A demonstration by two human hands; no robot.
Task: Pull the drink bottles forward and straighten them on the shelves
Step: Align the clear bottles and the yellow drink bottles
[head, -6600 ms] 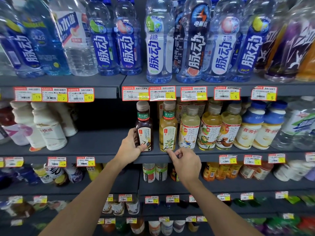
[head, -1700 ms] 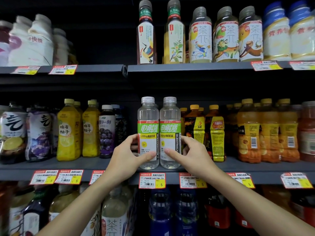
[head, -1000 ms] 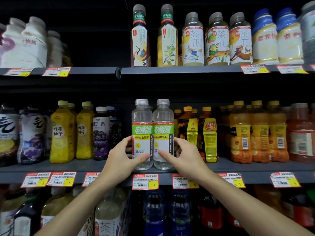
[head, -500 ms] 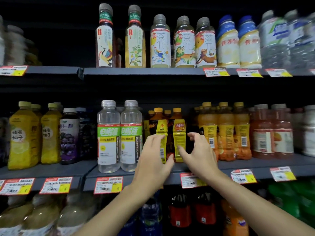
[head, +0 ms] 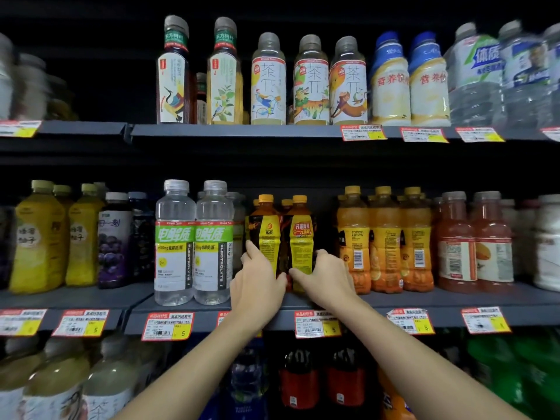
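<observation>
Two dark bottles with yellow labels and yellow caps stand side by side on the middle shelf (head: 394, 298). My left hand (head: 257, 280) grips the lower part of the left one (head: 266, 231). The right one (head: 300, 234) is gripped low down by my right hand (head: 325, 277). Both bottles stand upright, back from the shelf's front edge. Just to their left, two clear bottles with green labels (head: 194, 244) stand at the front edge.
Orange juice bottles (head: 385, 241) stand close on the right, then reddish ones (head: 472, 241). Yellow and purple bottles (head: 75, 237) fill the left. Tea bottles (head: 266, 83) line the shelf above. Price tags (head: 168, 325) hang along the shelf front. More bottles sit on the shelf below.
Both hands have left the two clear green-label bottles, moved right and closed round the two yellow-label bottles. The view has shifted right with them.
</observation>
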